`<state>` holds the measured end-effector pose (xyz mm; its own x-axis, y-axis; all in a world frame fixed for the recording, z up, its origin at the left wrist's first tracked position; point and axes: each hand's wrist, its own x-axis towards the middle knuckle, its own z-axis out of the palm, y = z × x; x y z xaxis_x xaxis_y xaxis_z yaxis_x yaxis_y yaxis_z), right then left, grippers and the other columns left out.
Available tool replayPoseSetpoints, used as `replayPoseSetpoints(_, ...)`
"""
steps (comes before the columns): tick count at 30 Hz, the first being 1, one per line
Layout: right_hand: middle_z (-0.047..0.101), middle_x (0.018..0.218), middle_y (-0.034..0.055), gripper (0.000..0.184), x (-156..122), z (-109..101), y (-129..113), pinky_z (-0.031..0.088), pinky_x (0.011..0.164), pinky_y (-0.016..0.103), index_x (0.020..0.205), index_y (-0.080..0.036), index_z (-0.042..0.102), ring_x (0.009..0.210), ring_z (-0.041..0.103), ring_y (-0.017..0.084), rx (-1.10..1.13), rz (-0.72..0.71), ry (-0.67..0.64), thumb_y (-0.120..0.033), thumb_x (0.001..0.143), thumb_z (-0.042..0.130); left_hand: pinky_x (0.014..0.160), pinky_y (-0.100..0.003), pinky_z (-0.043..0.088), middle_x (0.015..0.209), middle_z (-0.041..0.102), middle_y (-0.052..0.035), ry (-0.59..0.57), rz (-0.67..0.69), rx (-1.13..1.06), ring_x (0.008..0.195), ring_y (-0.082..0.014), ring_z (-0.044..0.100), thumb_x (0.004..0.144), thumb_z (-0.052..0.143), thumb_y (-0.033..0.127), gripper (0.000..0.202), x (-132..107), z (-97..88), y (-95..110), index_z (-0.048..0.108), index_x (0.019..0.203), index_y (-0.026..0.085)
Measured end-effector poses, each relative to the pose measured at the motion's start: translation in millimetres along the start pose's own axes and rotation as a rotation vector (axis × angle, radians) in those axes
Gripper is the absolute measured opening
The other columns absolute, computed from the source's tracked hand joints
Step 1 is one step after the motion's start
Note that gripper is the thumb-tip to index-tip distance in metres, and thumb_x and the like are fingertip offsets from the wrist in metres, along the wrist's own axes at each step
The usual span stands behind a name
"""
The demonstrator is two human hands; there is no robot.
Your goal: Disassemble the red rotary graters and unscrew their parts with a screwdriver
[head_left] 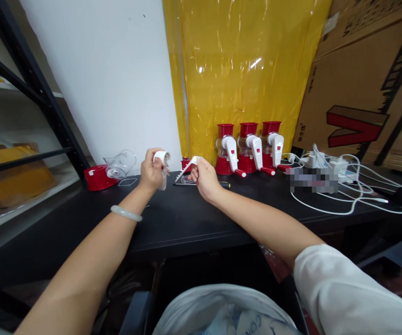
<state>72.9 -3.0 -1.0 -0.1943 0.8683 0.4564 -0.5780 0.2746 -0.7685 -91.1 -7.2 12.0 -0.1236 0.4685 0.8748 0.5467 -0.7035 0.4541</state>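
Observation:
My left hand [151, 173] is closed around a white hollow cylindrical part [162, 157], its round end facing up and right. Pinched in the fingers of my right hand [206, 179] is a thin white plastic piece [185, 170] with small teeth along one edge, slanting down to the left. The two parts are held apart above the black table [187, 223]. Behind the right hand lie a small red part [186, 163] and a screwdriver [226, 184], mostly hidden. To the left of my left hand are a red grater base [99, 178] and a clear plastic housing [122, 164].
Three red and white crank graters [226, 151] stand in a row at the back. White cables and chargers [344, 170] tangle on the right, by a blurred-out patch. A cardboard box [354, 93] leans behind them. A black-framed shelf [36, 93] borders the left.

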Motion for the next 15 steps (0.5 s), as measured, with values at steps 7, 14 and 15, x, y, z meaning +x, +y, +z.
replayPoseSetpoints(7,0.037,0.043,-0.0100,0.034,21,-17,-7,0.043,0.049,0.023,0.066,-0.022,0.037,0.037,0.034,0.007,-0.032,0.183,-0.134,-0.035,0.096,0.048,0.041,-0.026,0.046,0.060,0.058,0.0012,-0.058,-0.381,-0.221,0.041,-0.0140,0.056,0.081,0.036,0.084,0.066,11,-6.1,-21,0.047,0.099,0.021)
replayPoseSetpoints(14,0.039,0.043,-0.0096,0.036,25,-23,-2,0.043,0.048,0.021,0.066,-0.021,0.040,0.038,0.037,0.007,-0.151,0.253,-0.205,-0.038,0.097,0.049,0.038,-0.026,0.045,0.057,0.059,-0.0007,-0.200,-0.489,-0.286,0.041,-0.0154,0.057,0.079,0.039,0.084,0.063,10,-5.5,-24,0.043,0.092,0.023)
replayPoseSetpoints(15,0.039,0.044,-0.0097,0.037,25,-24,-1,0.044,0.048,0.021,0.066,-0.021,0.040,0.038,0.038,0.006,-0.169,0.244,-0.216,-0.041,0.096,0.050,0.038,-0.026,0.045,0.059,0.059,-0.0009,-0.201,-0.499,-0.293,0.041,-0.0156,0.058,0.079,0.042,0.083,0.062,9,-5.1,-23,0.042,0.092,0.023)
